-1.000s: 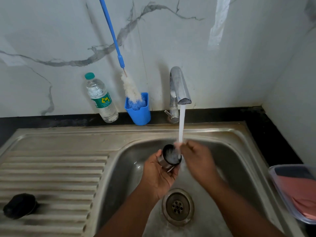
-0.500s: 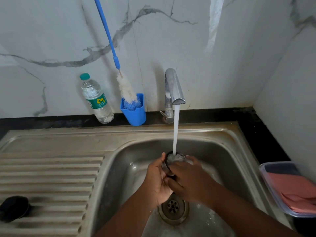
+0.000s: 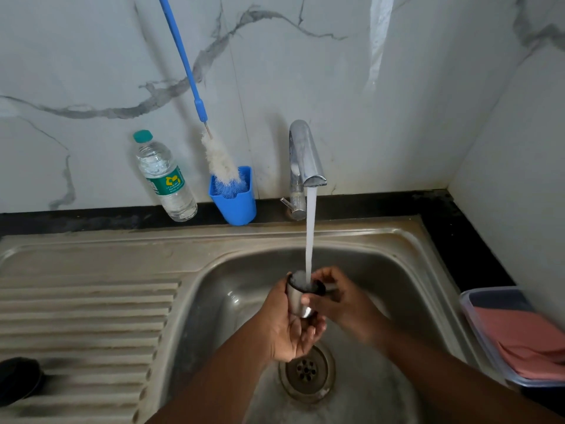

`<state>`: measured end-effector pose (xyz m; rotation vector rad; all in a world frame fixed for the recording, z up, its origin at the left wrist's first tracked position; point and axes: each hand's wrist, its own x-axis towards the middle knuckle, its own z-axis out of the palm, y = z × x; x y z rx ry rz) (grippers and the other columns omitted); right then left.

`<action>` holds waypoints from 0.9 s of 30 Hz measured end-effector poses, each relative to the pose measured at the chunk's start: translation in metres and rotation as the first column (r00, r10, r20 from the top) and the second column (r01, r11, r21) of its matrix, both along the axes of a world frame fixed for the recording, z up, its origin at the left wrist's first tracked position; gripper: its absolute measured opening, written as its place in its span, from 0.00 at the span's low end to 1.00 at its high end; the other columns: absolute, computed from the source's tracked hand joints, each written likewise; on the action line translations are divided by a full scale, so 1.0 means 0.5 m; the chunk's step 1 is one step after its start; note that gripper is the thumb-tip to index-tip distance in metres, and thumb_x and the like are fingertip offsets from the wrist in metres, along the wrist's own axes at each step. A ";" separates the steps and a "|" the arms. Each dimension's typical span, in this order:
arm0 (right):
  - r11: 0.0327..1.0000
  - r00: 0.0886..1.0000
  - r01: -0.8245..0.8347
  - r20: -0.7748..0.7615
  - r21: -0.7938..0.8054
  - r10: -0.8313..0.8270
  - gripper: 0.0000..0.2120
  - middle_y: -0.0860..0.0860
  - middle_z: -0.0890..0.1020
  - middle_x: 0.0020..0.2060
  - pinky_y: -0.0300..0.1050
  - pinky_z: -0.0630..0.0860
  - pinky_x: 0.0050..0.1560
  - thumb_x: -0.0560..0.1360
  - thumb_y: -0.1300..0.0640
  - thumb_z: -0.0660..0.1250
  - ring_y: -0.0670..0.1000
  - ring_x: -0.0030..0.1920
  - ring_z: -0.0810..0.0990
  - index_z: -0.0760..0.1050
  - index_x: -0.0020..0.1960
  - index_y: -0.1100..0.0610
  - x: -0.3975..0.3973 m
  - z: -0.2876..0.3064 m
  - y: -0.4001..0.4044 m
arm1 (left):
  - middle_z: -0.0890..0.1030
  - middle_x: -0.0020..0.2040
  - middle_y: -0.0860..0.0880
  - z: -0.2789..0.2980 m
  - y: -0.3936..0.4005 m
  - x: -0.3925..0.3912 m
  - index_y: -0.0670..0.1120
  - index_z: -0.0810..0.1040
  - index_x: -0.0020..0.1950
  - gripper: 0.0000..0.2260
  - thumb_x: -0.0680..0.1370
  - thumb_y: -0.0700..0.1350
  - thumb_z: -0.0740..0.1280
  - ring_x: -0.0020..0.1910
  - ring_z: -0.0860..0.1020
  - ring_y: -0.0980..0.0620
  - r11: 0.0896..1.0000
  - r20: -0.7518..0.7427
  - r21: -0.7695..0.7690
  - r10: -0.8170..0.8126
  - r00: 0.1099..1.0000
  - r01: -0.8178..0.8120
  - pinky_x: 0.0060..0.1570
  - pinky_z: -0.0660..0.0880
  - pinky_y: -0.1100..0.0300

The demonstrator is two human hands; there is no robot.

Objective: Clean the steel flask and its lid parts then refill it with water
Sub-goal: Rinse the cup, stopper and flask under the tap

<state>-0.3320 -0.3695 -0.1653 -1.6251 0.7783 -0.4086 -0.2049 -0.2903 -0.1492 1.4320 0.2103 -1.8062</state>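
Steel lid cup point(image 3: 301, 301) is right under the running water point(image 3: 310, 237), mouth up, held over the basin of the sink point(image 3: 397, 249) just above the drain point(image 3: 307, 370), and the stream lands straight inside its dark interior. The left hand point(image 3: 289, 328) cradles it from below and behind, fingers curled round the steel wall. The right hand point(image 3: 342, 301) comes in from the other side, thumb against the cup's front and fingers bent over its rim; it is blurred, so how firmly it pinches is hard to tell. The tap point(image 3: 305, 160) stands at the back edge. Left of it sits a blue holder point(image 3: 237, 203) with a long-handled bottle brush point(image 3: 220, 160) leaning on the marble wall, and just beside that a plastic water bottle point(image 3: 165, 179) with a green cap. On the ribbed drainboard point(image 3: 85, 316), far left, lies a black rounded part point(image 3: 18, 377). At the right edge, a clear container point(image 3: 480, 325) holds pink cloth point(image 3: 526, 341).
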 end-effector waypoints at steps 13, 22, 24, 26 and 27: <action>0.504 0.905 0.226 0.012 0.834 -0.426 0.21 0.61 0.85 0.46 0.49 0.83 0.38 0.76 0.44 0.66 0.56 0.42 0.85 0.80 0.55 0.61 0.064 0.029 0.021 | 0.83 0.56 0.44 0.019 -0.021 -0.016 0.48 0.79 0.62 0.24 0.78 0.64 0.60 0.57 0.80 0.46 0.971 0.418 -0.230 0.158 0.895 -0.064 0.50 0.76 0.54; 0.969 0.930 0.243 -0.292 0.037 -0.223 0.22 0.55 0.78 0.58 0.48 0.77 0.54 0.79 0.40 0.57 0.53 0.54 0.80 0.73 0.65 0.54 0.075 0.003 0.061 | 0.85 0.47 0.41 -0.009 -0.010 -0.010 0.43 0.83 0.57 0.21 0.75 0.58 0.69 0.47 0.82 0.43 0.961 0.081 -0.158 0.240 0.967 -0.226 0.46 0.80 0.51; 0.965 0.894 0.099 -0.403 -0.244 -0.194 0.27 0.55 0.70 0.67 0.48 0.71 0.63 0.81 0.42 0.54 0.55 0.64 0.72 0.60 0.75 0.55 0.074 -0.004 0.071 | 0.85 0.45 0.43 -0.006 -0.009 -0.016 0.44 0.85 0.55 0.18 0.76 0.57 0.68 0.45 0.83 0.45 0.942 0.039 -0.207 0.276 0.960 -0.262 0.49 0.79 0.51; 0.862 0.843 -0.007 -0.468 -0.506 -0.267 0.26 0.55 0.69 0.70 0.49 0.67 0.67 0.81 0.47 0.49 0.54 0.68 0.68 0.59 0.76 0.57 0.078 -0.006 0.088 | 0.85 0.46 0.43 -0.007 -0.010 -0.021 0.44 0.86 0.53 0.17 0.77 0.56 0.67 0.45 0.84 0.45 0.921 -0.031 -0.250 0.302 0.953 -0.300 0.54 0.78 0.51; 0.774 0.830 -0.009 -0.437 -0.633 -0.348 0.24 0.55 0.72 0.68 0.49 0.68 0.66 0.80 0.50 0.50 0.54 0.68 0.70 0.66 0.73 0.58 0.079 -0.009 0.097 | 0.85 0.47 0.42 -0.006 -0.010 -0.025 0.44 0.87 0.52 0.17 0.78 0.56 0.67 0.45 0.84 0.45 0.910 -0.055 -0.266 0.315 0.948 -0.317 0.54 0.78 0.51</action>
